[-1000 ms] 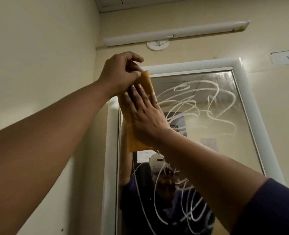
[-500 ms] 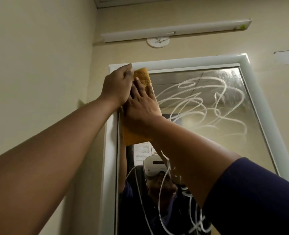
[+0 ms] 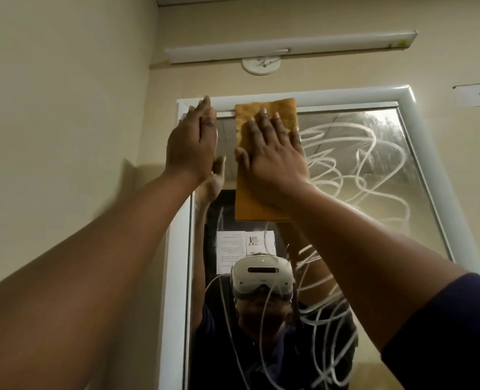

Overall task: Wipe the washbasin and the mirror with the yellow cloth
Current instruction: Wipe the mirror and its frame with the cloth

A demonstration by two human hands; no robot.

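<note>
Head view: right hand [image 3: 272,161] flat, fingers spread, pressing yellow cloth [image 3: 264,201] against mirror [image 3: 373,175] top left, cloth's upper edge overlapping white frame [image 3: 345,94]. Left hand [image 3: 192,144] flat, fingers straight, holding nothing, left of cloth. White foam squiggles [image 3: 342,153] right of cloth.

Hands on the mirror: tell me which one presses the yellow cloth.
The right hand, flat on the yellow cloth; the left hand rests bare by the white mirror frame.

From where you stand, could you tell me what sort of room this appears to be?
Probably a small washroom: a white-framed wall mirror streaked with cleaning foam, a tube light mounted above it, and plain cream walls meeting in a corner.
</note>
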